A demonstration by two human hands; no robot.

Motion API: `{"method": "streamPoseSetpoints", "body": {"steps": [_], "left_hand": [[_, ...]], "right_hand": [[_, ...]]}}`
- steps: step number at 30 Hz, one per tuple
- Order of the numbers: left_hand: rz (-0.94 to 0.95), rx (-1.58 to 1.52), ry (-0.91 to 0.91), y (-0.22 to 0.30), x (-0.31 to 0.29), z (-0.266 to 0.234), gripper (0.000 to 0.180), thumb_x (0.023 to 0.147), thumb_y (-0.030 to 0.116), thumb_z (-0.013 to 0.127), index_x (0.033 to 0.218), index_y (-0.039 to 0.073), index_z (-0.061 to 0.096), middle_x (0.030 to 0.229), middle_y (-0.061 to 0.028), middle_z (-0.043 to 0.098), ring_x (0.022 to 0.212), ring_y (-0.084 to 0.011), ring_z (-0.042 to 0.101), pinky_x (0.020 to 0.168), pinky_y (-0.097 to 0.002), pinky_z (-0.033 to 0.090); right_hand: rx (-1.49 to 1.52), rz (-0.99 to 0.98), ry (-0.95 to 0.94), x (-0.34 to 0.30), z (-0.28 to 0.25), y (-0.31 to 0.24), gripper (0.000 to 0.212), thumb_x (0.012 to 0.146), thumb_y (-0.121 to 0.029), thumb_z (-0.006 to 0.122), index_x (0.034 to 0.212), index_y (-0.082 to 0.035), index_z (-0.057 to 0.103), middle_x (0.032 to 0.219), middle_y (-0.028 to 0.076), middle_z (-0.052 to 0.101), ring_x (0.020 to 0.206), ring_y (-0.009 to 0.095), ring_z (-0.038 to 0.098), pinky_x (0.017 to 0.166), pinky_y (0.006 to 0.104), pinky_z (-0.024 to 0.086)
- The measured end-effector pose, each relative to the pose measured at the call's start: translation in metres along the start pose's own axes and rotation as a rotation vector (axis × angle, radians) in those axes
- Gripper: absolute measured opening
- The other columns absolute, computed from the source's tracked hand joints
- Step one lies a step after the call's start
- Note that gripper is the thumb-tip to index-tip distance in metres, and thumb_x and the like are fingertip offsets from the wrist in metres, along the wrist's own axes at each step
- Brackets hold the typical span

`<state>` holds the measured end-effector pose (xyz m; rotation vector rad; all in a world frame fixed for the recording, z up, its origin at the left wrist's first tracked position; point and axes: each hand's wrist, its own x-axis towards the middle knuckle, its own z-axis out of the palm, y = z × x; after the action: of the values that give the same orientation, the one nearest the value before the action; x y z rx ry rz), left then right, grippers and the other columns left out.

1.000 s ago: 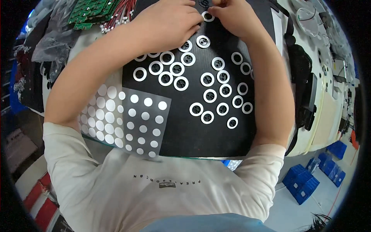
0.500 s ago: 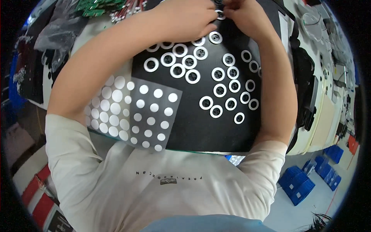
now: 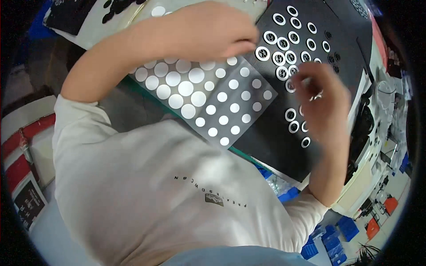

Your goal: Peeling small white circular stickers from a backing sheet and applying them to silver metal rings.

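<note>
Fingers curled and pressed together, my left hand (image 3: 224, 33) hangs over the upper edge of a clear sheet (image 3: 239, 116) of round white stickers; whatever it holds, if anything, is hidden. The sheet carries larger dots at its left and smaller ones at its right. My right hand (image 3: 326, 95), smeared by motion, is above the black mat (image 3: 270, 137) and covers part of a group of black round pieces with white rings (image 3: 278, 58). Its fingers look bent, but their grip is unclear. Several dark round pieces without white rings (image 3: 331, 57) lie farther right.
Past the mat's right edge are a clear plastic container (image 3: 385, 94) and black items (image 3: 364, 122). Small dark pieces (image 3: 117, 9) lie on the pale tabletop at the upper left. Blue bins (image 3: 347, 228) stand on the floor at the lower right.
My hands have come apart from together at the far side of the mat. The right has moved nearer and rightward. The whole view has turned, showing more of the sheet and mat.
</note>
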<state>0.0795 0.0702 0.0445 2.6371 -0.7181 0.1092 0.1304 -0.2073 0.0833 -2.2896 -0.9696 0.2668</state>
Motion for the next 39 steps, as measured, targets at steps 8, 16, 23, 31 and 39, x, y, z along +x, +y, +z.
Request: {"method": "streamPoseSetpoints", "body": {"steps": [8, 16, 23, 31, 39], "left_hand": [[-0.26, -0.225, 0.256, -0.03, -0.028, 0.047, 0.022, 0.098, 0.021, 0.065, 0.114, 0.006, 0.067, 0.102, -0.0125, 0.068, 0.093, -0.0315, 0.066, 0.083, -0.0405, 0.054], [-0.194, -0.183, 0.3, -0.04, -0.032, 0.049, 0.026, 0.099, 0.02, 0.06, 0.122, 0.007, 0.063, 0.111, -0.0149, 0.067, 0.101, -0.0358, 0.066, 0.087, -0.0429, 0.053], [-0.325, -0.225, 0.242, -0.028, -0.03, 0.036, 0.025, 0.096, 0.01, 0.06, 0.12, 0.004, 0.061, 0.11, -0.0157, 0.064, 0.1, -0.0366, 0.065, 0.085, -0.0417, 0.053], [-0.361, -0.209, 0.268, -0.028, -0.026, 0.046, 0.022, 0.096, 0.007, 0.061, 0.118, 0.002, 0.061, 0.108, -0.0178, 0.064, 0.096, -0.0388, 0.064, 0.083, -0.0427, 0.052], [-0.364, -0.04, 0.156, -0.023, -0.028, 0.036, 0.025, 0.1, 0.01, 0.059, 0.122, -0.001, 0.059, 0.112, -0.0202, 0.063, 0.101, -0.0408, 0.063, 0.087, -0.0473, 0.051]], "right_hand": [[-0.012, -0.494, -0.018, 0.036, 0.106, -0.02, 0.021, 0.082, 0.002, 0.071, 0.1, -0.006, 0.064, 0.085, 0.01, 0.067, 0.082, 0.033, 0.065, 0.07, 0.0413, 0.055], [-0.081, -0.621, -0.048, 0.063, 0.12, -0.022, 0.022, 0.08, -0.005, 0.063, 0.102, -0.004, 0.062, 0.093, 0.015, 0.067, 0.092, 0.035, 0.066, 0.087, 0.0443, 0.052], [-0.199, -0.439, -0.242, 0.075, 0.114, -0.028, 0.027, 0.078, -0.003, 0.066, 0.105, -0.001, 0.064, 0.092, 0.015, 0.069, 0.089, 0.035, 0.068, 0.081, 0.0437, 0.054], [-0.359, -0.544, -0.338, 0.064, 0.095, -0.041, 0.036, 0.077, -0.004, 0.066, 0.104, 0.021, 0.058, 0.075, 0.024, 0.065, 0.072, 0.039, 0.069, 0.062, 0.0442, 0.055], [0.641, -0.073, 0.153, -0.006, -0.066, 0.054, 0.017, 0.092, 0.003, 0.07, 0.105, -0.004, 0.061, 0.099, 0.004, 0.067, 0.088, 0.012, 0.065, 0.08, 0.0283, 0.055]]}}
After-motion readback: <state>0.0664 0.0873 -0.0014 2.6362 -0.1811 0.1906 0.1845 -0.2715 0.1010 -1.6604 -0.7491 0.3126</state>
